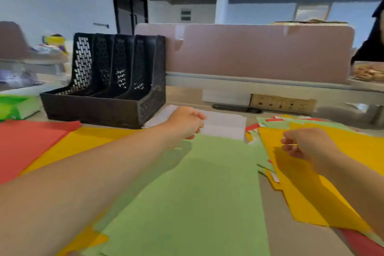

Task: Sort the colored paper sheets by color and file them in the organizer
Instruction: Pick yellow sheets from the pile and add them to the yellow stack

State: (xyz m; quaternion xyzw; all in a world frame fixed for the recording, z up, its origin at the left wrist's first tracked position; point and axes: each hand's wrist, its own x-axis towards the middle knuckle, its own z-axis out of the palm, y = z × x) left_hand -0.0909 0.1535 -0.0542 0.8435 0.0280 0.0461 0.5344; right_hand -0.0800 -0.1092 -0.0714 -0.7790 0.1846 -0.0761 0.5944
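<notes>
Two hands are working over the desk here. The left hand is hanging mid-frame over the far end of a big green sheet, just in front of a white sheet. Its fingers are curling down loosely, and honestly I can't tell if they're gripping anything.

The right hand, over at the right of the frame, is pinching the edge of the top yellow sheet, with thumb and fingers closing together on it. That sheet is lying on a messy mixed pile of yellow, green, red and white paper.

At the left of the frame a red sheet is lying right against another yellow sheet, which is running under the left forearm.

The black mesh organizer is sitting on the desk at upper left of centre, behind the laid-out sheets, with its four slots facing the camera. A green packet is poking in at the left edge, and a pink divider is standing along the back.
</notes>
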